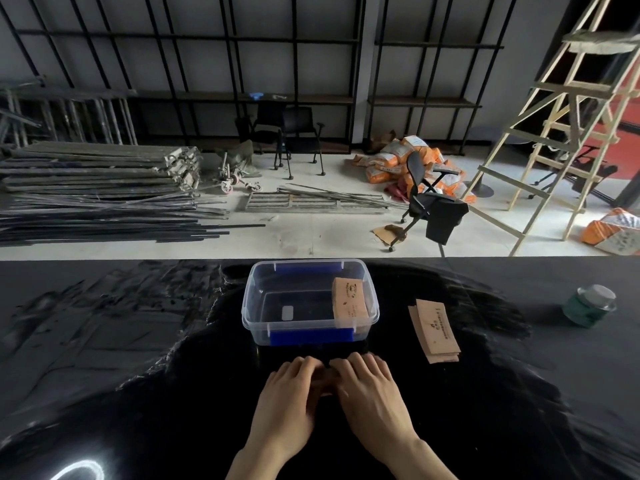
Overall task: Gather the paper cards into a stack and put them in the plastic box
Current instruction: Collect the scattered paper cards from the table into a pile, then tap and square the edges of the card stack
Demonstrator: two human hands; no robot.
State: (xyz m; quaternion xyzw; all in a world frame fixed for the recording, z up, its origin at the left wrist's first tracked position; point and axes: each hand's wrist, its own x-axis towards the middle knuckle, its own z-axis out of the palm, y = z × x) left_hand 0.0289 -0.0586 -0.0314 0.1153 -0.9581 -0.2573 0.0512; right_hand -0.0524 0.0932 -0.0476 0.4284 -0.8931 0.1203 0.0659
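Observation:
A clear plastic box point(254, 299) with blue clips stands on the black table, just beyond my hands. A brown paper card point(349, 301) leans inside it against the right wall. To the right of the box, a small stack of brown cards point(435, 330) lies flat on the table. My left hand point(289, 393) and my right hand point(372, 389) rest side by side in front of the box, palms down, fingers curled. A sliver of brown card point(325, 384) shows between them; most of it is hidden beneath the fingers.
A green glass jar point(588, 306) with a clear lid stands at the far right of the glossy black table point(138, 341). Beyond the table's far edge lie metal bars, office chairs, orange sacks and a wooden ladder on the floor.

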